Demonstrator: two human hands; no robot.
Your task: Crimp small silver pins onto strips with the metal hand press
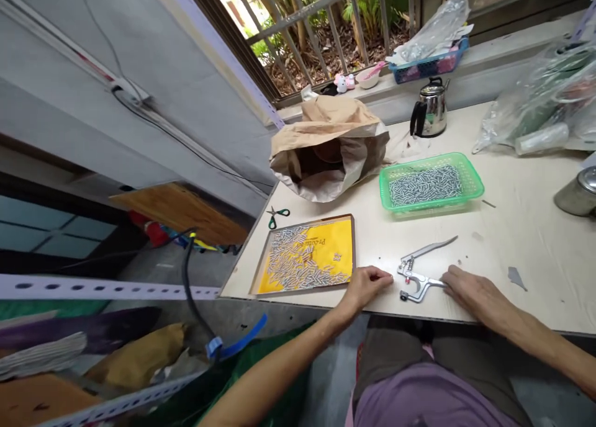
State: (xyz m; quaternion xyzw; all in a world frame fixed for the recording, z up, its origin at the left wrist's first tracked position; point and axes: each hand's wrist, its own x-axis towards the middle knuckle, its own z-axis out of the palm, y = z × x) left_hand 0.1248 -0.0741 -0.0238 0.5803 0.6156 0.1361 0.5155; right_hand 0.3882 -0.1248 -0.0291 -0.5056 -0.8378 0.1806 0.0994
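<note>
Silver snap pliers (421, 284) lie on the table in front of me, their handles spread apart. My right hand (472, 290) has its fingers closed on the end of the lower handle. Just left of the jaw, my left hand (370, 285) is pinched at the fingertips, and whatever is between them is too small to make out. Beside that hand is a shallow tray (352, 247) with a yellow lining, strewn with small metal pins (293, 262). Farther back, a green plastic basket (474, 188) holds many similar small metal pieces (426, 186).
Green-handled scissors (278, 217) lie behind the tray. An open brown paper bag (326, 144) stands at the back left, a metal kettle (431, 107) by the wall. Plastic bags (544, 98) and a metal canister (577, 192) are at the right. The table's front edge runs close below my hands.
</note>
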